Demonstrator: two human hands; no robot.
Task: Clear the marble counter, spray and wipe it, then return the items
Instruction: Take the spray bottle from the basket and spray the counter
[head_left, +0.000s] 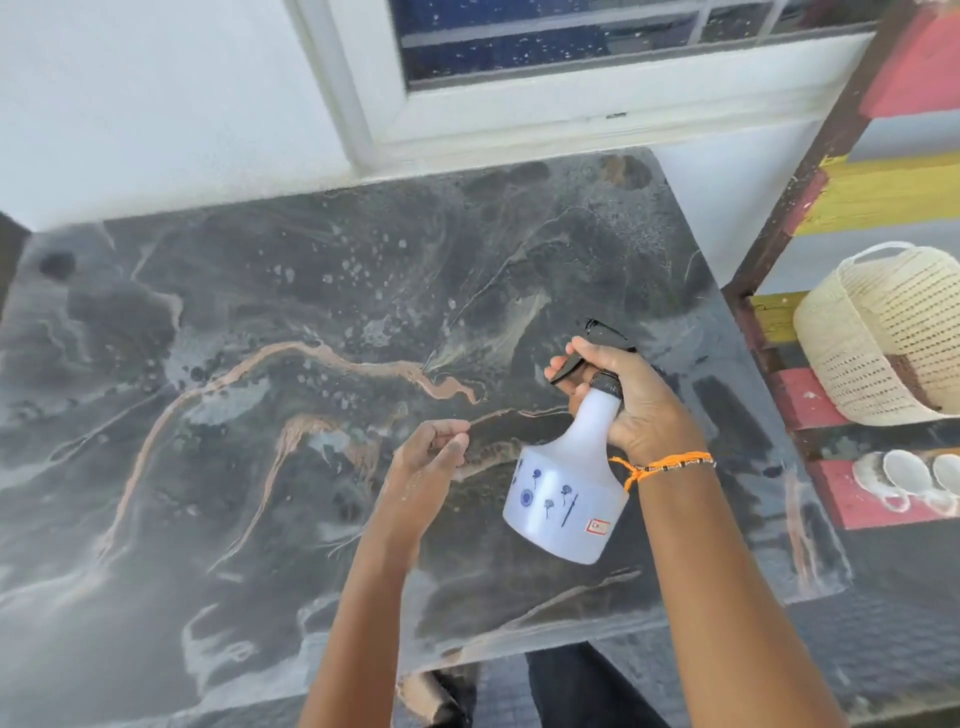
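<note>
R hand (628, 400) grips 1 spray bottle (569, 493) by neck; L hand (434, 452) beside it, fingers loosely curled, holds nothing, over worktop (260, 364).

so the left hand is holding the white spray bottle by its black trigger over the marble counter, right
Not quite: the head view shows the right hand holding the white plastic spray bottle by its black trigger over the dark marble counter. The left hand holds nothing.

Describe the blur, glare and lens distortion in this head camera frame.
Head view: wide-angle bending curves the window frame and counter edges; the left hand and frame edges are soft, the spray bottle and right hand sharper; even daylight, faint sheen on the marble, no hard shadows.
</note>
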